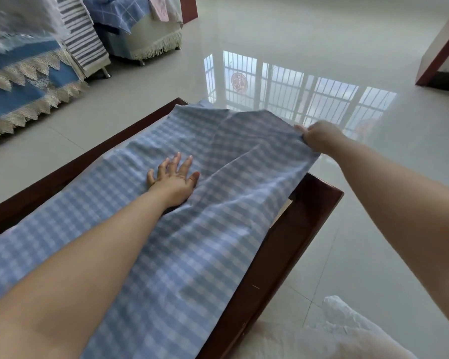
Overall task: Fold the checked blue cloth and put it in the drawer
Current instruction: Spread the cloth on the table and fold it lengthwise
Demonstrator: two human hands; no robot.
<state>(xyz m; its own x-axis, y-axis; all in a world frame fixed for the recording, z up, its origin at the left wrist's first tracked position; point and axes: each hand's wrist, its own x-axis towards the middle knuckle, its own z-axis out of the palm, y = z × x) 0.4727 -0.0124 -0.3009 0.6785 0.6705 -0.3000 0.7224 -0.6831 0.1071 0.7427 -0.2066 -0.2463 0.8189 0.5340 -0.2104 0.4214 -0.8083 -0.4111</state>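
The checked blue cloth [197,229] lies spread along a dark wooden table [290,244], covering most of its top. My left hand [175,178] rests flat on the cloth near its middle, fingers apart, pressing it down. My right hand [320,137] is closed on the cloth's far right corner and holds that edge lifted off the table, past its right side. A long crease runs from the lifted corner toward my left hand. No drawer is in view.
Glossy pale floor tiles [296,47] surround the table. Sofas draped in blue and lace covers [24,81] and striped cloth [83,40] stand at the far left. A red-brown piece of furniture [441,53] is at the far right. White fabric [347,332] lies at the bottom right.
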